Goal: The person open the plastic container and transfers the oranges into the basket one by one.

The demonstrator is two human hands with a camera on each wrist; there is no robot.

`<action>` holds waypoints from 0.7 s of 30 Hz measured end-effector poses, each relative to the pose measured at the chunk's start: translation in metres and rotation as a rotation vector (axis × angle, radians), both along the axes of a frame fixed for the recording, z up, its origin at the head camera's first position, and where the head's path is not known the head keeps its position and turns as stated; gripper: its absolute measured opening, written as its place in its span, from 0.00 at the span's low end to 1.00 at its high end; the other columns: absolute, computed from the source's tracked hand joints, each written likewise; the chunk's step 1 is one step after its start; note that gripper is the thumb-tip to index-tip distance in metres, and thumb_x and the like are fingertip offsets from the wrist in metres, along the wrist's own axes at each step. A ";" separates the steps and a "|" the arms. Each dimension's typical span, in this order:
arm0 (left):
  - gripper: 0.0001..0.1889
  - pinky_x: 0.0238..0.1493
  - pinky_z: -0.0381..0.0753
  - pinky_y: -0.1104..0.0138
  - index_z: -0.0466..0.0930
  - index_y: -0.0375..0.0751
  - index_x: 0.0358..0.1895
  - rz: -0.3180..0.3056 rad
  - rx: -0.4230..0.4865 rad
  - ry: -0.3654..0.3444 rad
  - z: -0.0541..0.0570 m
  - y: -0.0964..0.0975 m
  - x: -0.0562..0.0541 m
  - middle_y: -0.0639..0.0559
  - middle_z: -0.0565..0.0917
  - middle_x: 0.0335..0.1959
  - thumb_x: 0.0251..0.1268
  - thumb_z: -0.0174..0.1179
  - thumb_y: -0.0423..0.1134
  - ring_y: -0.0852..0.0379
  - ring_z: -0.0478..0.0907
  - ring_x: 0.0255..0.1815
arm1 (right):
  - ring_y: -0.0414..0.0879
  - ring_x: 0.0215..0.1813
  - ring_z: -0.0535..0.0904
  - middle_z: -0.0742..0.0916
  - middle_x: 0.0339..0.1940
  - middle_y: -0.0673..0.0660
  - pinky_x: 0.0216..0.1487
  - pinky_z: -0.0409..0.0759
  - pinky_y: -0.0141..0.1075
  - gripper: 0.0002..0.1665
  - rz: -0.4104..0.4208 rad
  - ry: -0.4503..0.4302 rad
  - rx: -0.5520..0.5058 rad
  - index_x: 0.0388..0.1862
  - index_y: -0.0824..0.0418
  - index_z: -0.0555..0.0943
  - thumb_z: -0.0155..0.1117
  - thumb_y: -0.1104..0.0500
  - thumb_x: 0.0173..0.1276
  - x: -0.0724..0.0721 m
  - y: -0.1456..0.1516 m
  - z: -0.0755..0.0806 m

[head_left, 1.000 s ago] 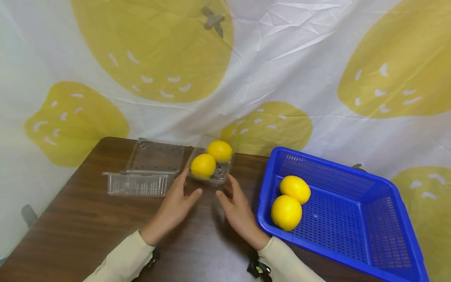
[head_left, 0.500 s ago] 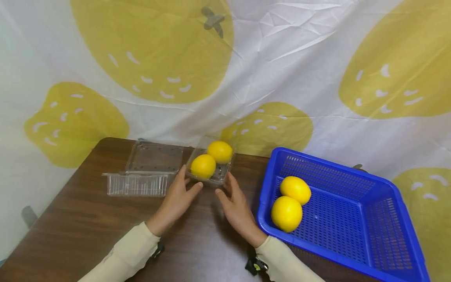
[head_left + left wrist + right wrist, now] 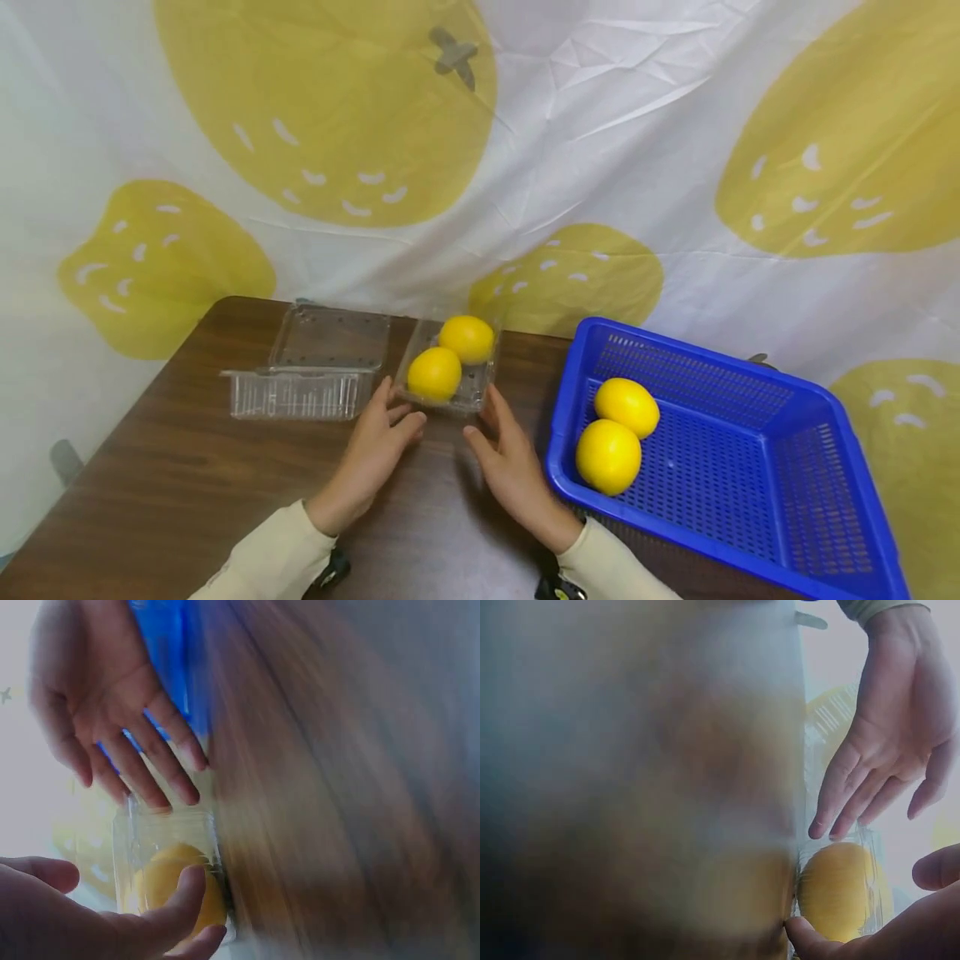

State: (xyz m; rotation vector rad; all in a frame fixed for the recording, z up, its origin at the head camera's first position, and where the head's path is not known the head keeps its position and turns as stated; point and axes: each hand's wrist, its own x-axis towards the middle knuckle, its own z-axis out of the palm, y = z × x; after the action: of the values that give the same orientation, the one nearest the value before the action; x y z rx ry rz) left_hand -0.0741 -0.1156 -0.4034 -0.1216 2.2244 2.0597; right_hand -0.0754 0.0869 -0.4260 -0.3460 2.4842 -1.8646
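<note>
A clear plastic clamshell container lies at the back of the table in the head view, its two lemons one behind the other. My left hand is at its near left corner, the fingers stretched forward and slightly bent. At the near right corner is my right hand, fingertips at the container's side and thumb apart from it. In the left wrist view the left fingers overlap the container; whether they press on it is hard to tell. The right wrist view shows a lemon through the plastic between both hands.
A second clear clamshell stands open at the left with its lid laid back. On the right is a blue plastic basket with two lemons in its left end. A lemon-print cloth hangs behind the brown table.
The container with the two lemons has slid a little toward me, and both hands have come back with it. The basket and the other clamshell stay where they were.
</note>
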 end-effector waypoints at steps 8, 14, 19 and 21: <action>0.40 0.57 0.91 0.61 0.45 0.19 0.86 0.024 0.091 -0.036 0.002 0.000 0.014 0.22 0.61 0.81 0.79 0.56 0.28 0.35 0.79 0.66 | 0.72 0.81 0.70 0.67 0.85 0.76 0.72 0.82 0.60 0.43 0.048 -0.006 -0.019 0.89 0.72 0.54 0.61 0.66 0.85 0.020 0.011 -0.001; 0.39 0.57 0.91 0.61 0.49 0.18 0.85 0.022 0.073 -0.034 0.002 -0.004 0.025 0.25 0.71 0.73 0.78 0.56 0.27 0.40 0.81 0.62 | 0.69 0.81 0.71 0.70 0.84 0.75 0.71 0.83 0.54 0.43 0.056 -0.035 0.001 0.90 0.69 0.54 0.61 0.65 0.85 0.031 0.017 -0.001; 0.38 0.59 0.91 0.59 0.52 0.20 0.85 0.003 0.055 -0.054 0.001 -0.005 0.036 0.28 0.75 0.69 0.79 0.58 0.29 0.44 0.83 0.57 | 0.68 0.81 0.72 0.72 0.83 0.74 0.73 0.83 0.52 0.43 0.063 -0.055 -0.006 0.91 0.67 0.54 0.61 0.64 0.85 0.041 0.021 0.001; 0.38 0.59 0.91 0.58 0.52 0.20 0.85 -0.006 0.054 -0.057 0.000 -0.004 0.040 0.27 0.75 0.69 0.79 0.58 0.30 0.44 0.84 0.57 | 0.68 0.81 0.72 0.72 0.83 0.73 0.73 0.82 0.52 0.43 0.063 -0.054 -0.007 0.91 0.67 0.54 0.61 0.65 0.85 0.045 0.023 0.002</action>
State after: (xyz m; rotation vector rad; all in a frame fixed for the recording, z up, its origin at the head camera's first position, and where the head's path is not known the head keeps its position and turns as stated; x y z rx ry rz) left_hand -0.0340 -0.1200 -0.4029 -0.1660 2.1317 2.0844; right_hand -0.0304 0.1097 -0.4243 -0.3651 2.4036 -1.8349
